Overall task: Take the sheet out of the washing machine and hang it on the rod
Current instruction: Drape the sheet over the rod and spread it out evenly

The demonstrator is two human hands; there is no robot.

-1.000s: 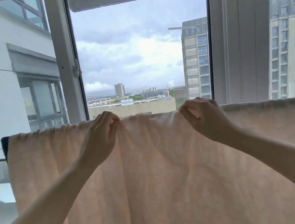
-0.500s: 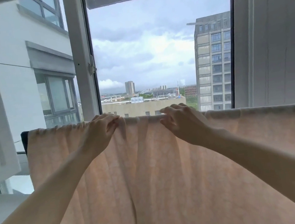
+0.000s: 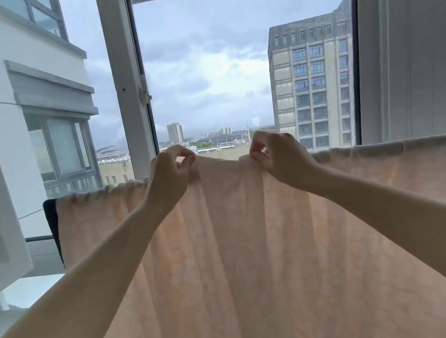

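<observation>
Fingers [image 3: 187, 160] of my left hand [image 3: 170, 175] and of my right hand [image 3: 279, 160] are curling tight and pinching the top fold of the sheet [image 3: 240, 251]. A moment ago this fold was lying flat along the rod; now I am lifting the middle part above it, while both sides are still draping over the line of the rod, which the cloth is hiding. Behind the sheet the window frame [image 3: 128, 96] is standing open. I think I am spreading out the bunched cloth, so the hanging is nearly finished.
</observation>
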